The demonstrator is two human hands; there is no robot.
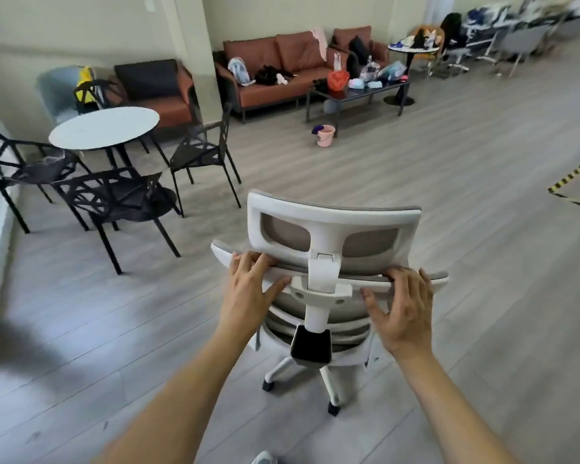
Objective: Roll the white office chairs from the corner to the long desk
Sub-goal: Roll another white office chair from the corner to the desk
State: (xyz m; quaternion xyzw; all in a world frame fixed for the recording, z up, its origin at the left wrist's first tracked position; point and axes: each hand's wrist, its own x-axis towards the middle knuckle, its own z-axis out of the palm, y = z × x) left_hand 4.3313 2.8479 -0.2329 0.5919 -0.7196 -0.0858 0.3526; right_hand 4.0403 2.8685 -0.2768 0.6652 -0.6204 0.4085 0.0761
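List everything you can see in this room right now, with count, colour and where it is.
white office chair: one, white frame with grey mesh, centre foreground.
round table: one, white top, left.
black chairs: three around the round table.
sofa: one, rust brown, back wall, strewn with items.
armchair: one, brown with dark cushion, behind the round table.
coffee table: one, dark, cluttered, before the sofa.
bucket: one, pink, on the floor.
hazard tape: yellow-black, floor, right.
left hand: gripping the backrest top.
right hand: gripping the backrest top.

The grey plank floor (449, 169) carries the white office chair (329, 296) and a pink bucket (325, 136).
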